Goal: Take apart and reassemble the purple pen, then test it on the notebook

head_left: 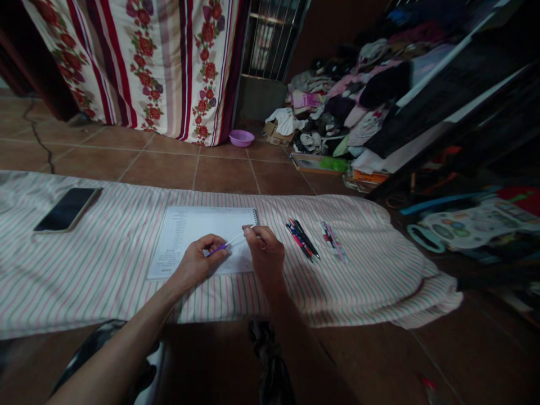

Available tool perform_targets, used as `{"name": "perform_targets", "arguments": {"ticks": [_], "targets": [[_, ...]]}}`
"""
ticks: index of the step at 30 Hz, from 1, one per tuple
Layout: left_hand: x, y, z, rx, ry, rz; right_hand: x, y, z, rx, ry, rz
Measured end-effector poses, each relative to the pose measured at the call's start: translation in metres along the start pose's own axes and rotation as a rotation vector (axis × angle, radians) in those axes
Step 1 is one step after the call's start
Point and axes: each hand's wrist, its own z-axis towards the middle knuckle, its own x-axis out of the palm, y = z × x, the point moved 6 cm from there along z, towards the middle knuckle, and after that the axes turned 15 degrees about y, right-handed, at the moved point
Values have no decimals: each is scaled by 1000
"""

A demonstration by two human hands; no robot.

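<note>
Over a spiral notebook point(219, 216), my left hand point(202, 256) is closed on the purple end of a pen point(216, 250). A thin white shaft, perhaps its refill, runs from the purple part up to my right hand point(266, 250), whose thumb and fingers pinch the far end. Whether the shaft is separate from the purple part is too small to tell. The notebook lies open on a striped cloth, with printed text down its left side. Right of my right hand lies a bunch of several pens point(302, 239), and beyond it a smaller group of pens point(334, 242).
A dark-screened phone point(67, 210) lies at the left on the striped cloth point(122, 242). Behind, a purple basin point(241, 138) stands on the tiled floor near a flowered curtain point(169, 67). Piled clothes point(337, 101) and a toy-like white panel point(468, 225) crowd the right.
</note>
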Motion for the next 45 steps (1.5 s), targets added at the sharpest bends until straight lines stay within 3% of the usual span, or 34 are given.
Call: {"name": "perform_targets", "arguments": {"ticks": [22,39,45], "targets": [[-7,-1,0,26,-46,15,26,9,-4,-126,152,-32],[-7,-1,0,32,-33,53,29,8,-4,-126,165,-38],[-6,2,1,28,-10,49,22,12,-3,-125,142,-57]]}}
